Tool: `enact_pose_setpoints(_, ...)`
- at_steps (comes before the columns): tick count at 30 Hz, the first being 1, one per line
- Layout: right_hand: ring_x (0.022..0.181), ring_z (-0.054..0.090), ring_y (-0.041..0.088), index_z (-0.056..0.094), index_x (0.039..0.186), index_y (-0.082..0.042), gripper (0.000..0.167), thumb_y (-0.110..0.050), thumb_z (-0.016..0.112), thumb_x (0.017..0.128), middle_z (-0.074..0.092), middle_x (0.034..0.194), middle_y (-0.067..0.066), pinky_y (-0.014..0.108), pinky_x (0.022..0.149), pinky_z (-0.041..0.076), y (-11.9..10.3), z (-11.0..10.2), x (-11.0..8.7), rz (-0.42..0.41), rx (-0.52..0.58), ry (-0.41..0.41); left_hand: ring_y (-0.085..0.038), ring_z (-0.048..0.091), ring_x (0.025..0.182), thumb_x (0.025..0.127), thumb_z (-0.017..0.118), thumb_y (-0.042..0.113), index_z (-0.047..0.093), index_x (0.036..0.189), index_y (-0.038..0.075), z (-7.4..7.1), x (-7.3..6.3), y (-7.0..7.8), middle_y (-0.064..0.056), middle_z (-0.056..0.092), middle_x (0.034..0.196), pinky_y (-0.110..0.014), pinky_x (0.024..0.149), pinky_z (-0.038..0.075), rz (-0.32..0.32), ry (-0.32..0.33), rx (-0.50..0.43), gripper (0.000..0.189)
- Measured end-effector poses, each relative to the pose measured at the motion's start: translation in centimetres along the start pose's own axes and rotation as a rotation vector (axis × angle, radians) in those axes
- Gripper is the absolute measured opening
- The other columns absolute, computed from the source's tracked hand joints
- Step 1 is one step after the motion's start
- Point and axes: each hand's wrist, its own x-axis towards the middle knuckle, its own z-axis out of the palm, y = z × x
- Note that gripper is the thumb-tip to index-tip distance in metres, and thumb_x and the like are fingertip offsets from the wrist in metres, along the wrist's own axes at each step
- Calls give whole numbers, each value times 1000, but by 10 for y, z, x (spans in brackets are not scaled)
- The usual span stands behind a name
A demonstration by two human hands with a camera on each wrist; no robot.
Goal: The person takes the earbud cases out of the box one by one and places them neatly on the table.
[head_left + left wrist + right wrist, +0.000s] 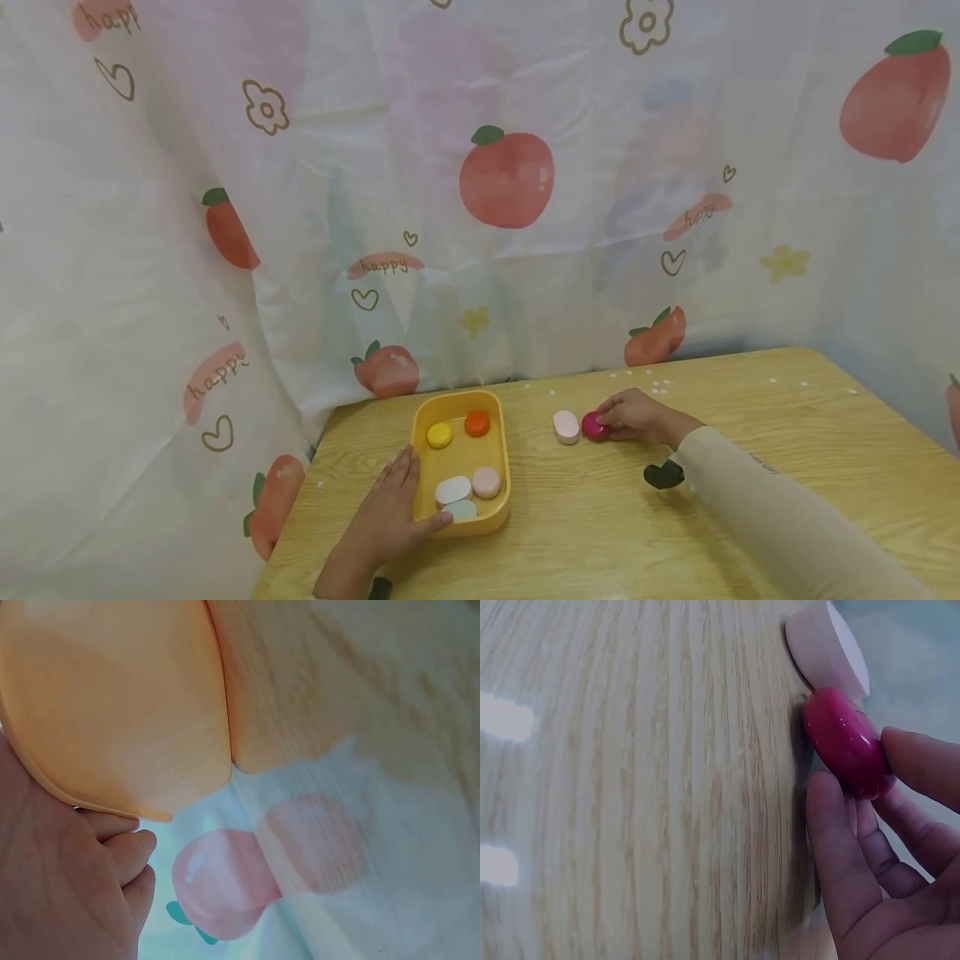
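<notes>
In the head view my right hand (pixel 636 417) holds a small, glossy magenta round object (pixel 595 426) on the table. The right wrist view shows the thumb and fingertips pinching the magenta object (pixel 845 742) at one end. Right beside it stands a pale pink oval object (pixel 566 427). My left hand (pixel 386 500) rests along the left side of a yellow tray (pixel 505 467), thumb at its near rim. Inside lie a yellow round piece (pixel 439 435), an orange one (pixel 477 423), a pink one (pixel 486 482), a white oval (pixel 453 491) and a pale green oval (pixel 461 509).
The wooden table (pixel 585 533) runs back to a white curtain (pixel 570 292) printed with fruit. Several small white specks (pixel 660 387) dot its far part. A black object (pixel 664 475) shows beneath the right wrist.
</notes>
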Motion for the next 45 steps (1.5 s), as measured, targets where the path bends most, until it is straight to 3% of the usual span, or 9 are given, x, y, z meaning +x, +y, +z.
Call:
enact_pose_setpoints(19, 81, 60, 17, 60, 103, 15, 23, 2, 65, 86, 64, 93, 13, 36, 73, 57, -4, 8, -2, -23, -118, 70, -30, 15, 145, 85, 48, 76, 22, 152, -5, 0, 2, 1, -19, 15, 159, -49, 115, 16, -7, 9, 8, 108)
enact_pose_setpoints(26, 80, 59, 17, 62, 105, 15, 25, 0, 67, 85, 64, 94, 13, 36, 72, 56, -6, 11, -4, -22, -205, 90, -30, 16, 145, 84, 48, 76, 22, 152, -5, -2, 2, 3, -18, 15, 159, -50, 115, 17, -14, -1, -2, 108)
enact_pose_setpoints(45, 80, 61, 20, 62, 104, 18, 25, 2, 66, 85, 66, 92, 16, 36, 69, 57, -7, 15, -4, -52, -290, 114, -29, 14, 146, 83, 45, 79, 22, 152, -4, 1, 1, 0, -17, 14, 160, -49, 115, 16, -14, -4, 14, 110)
